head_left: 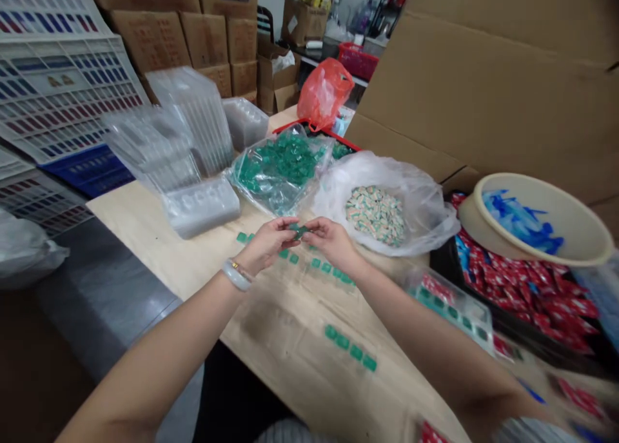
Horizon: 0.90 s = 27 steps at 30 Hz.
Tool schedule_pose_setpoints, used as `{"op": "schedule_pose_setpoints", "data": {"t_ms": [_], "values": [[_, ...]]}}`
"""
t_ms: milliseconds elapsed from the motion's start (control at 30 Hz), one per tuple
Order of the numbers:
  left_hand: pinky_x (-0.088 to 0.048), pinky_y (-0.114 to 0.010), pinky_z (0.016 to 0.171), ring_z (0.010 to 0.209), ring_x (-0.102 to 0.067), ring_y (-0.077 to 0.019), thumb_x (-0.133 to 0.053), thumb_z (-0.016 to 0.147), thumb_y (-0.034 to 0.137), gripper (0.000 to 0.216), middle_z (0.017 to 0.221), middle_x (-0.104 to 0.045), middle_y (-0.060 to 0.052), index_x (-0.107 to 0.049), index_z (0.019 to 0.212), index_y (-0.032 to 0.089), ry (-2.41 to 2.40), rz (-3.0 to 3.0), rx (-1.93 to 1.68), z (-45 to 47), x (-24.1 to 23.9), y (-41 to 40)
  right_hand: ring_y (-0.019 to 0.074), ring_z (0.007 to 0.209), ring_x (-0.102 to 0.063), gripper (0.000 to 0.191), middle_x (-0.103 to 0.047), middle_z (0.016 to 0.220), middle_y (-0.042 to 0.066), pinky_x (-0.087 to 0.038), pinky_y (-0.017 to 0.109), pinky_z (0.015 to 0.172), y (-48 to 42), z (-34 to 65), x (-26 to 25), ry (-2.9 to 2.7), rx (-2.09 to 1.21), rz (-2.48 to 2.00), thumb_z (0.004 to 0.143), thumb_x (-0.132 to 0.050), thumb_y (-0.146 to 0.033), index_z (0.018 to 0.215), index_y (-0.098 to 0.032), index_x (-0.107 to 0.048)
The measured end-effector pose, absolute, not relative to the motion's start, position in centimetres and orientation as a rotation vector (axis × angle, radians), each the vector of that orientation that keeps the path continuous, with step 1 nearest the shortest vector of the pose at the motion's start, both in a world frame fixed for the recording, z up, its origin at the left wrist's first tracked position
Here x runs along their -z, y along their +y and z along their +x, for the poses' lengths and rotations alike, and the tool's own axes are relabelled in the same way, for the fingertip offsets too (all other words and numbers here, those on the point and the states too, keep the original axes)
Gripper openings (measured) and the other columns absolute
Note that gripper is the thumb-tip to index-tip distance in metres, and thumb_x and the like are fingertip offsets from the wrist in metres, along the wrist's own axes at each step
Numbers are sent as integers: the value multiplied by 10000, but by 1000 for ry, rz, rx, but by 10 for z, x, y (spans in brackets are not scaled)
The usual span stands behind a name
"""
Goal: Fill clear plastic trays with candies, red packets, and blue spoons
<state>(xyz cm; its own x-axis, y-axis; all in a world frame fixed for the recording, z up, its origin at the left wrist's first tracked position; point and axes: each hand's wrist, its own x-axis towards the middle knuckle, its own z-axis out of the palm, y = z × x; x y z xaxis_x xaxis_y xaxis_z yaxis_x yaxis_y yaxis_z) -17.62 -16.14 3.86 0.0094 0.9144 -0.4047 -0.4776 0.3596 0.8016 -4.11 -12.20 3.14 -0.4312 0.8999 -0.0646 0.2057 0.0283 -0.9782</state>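
My left hand [267, 242] and my right hand [330, 239] meet over the wooden table [159, 224], fingers pinched together on small green pieces [298, 229] held between them. Rows of the same green pieces [329, 269] lie on the table just under my hands, and another short row [351, 348] sits nearer to me inside a clear tray. A clear bag of green pieces [278, 162] lies behind my hands. Beside it is an open bag of pale patterned pieces [376, 214]. A white bangle is on my left wrist.
Stacks of clear plastic trays [193, 127] stand at the back left. A cream bowl with blue pieces [541, 217] rests over a dark bin of red packets [527, 295] on the right. A clear tray holding green pieces [449, 304], a big cardboard sheet [483, 88], a red bag [323, 91] and cartons [155, 37] surround the table.
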Motion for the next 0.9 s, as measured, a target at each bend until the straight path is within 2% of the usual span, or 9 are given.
{"op": "schedule_pose_setpoints", "data": {"t_ms": [133,233,367,467,533,667,900], "values": [[-475,-250,680,619,-551,-69,-599,637,69,239,713,-568,7,-558,869,107,1151,596,-1190,-159,-30,-204,100,591,-554,83,-591,658,-19,-460,249,593,-175,-17,-32,-1771,-1446,-1169,673,-545,-204,749,-171,-538],[-477,-249,645,619,-538,-80,-616,635,135,294,719,-565,13,-560,923,122,1264,686,-1171,-147,-21,-242,112,614,-553,63,-587,684,-3,-452,250,598,-205,6,-27,-1922,-1186,-1284,711,-509,-187,763,-172,-541],[-449,-247,580,567,-529,-99,-571,671,165,278,661,-566,11,-568,946,130,1310,827,-953,-124,0,-297,144,724,-551,110,-583,780,51,-439,258,665,-235,30,-9,-2374,-703,-1512,742,-442,-107,767,-155,-537],[-445,-267,644,660,-551,-132,-531,674,114,222,723,-606,-19,-599,883,142,1315,1033,-871,-104,16,-321,191,819,-538,145,-572,857,110,-436,284,685,-252,33,2,-2737,-439,-1572,760,-417,-74,794,-135,-545],[-439,-287,718,756,-560,-154,-511,682,96,222,806,-624,-40,-607,873,153,1355,1145,-888,-95,23,-327,201,865,-530,152,-570,892,125,-439,294,712,-259,32,5,-2814,-484,-1491,762,-421,-62,813,-128,-548],[-430,-318,769,840,-553,-177,-500,706,105,242,877,-626,-56,-601,918,164,1399,1252,-905,-91,28,-327,147,871,-537,187,-577,912,82,-439,263,763,-260,39,9,-2634,-714,-1376,767,-413,-46,867,-132,-545],[-435,-312,771,825,-549,-164,-498,707,92,240,880,-619,-51,-591,919,154,1440,1285,-902,-92,33,-327,108,679,-538,211,-549,822,43,-463,241,630,-250,52,16,-2308,-1059,-1300,702,-500,-44,859,-141,-601]]}}
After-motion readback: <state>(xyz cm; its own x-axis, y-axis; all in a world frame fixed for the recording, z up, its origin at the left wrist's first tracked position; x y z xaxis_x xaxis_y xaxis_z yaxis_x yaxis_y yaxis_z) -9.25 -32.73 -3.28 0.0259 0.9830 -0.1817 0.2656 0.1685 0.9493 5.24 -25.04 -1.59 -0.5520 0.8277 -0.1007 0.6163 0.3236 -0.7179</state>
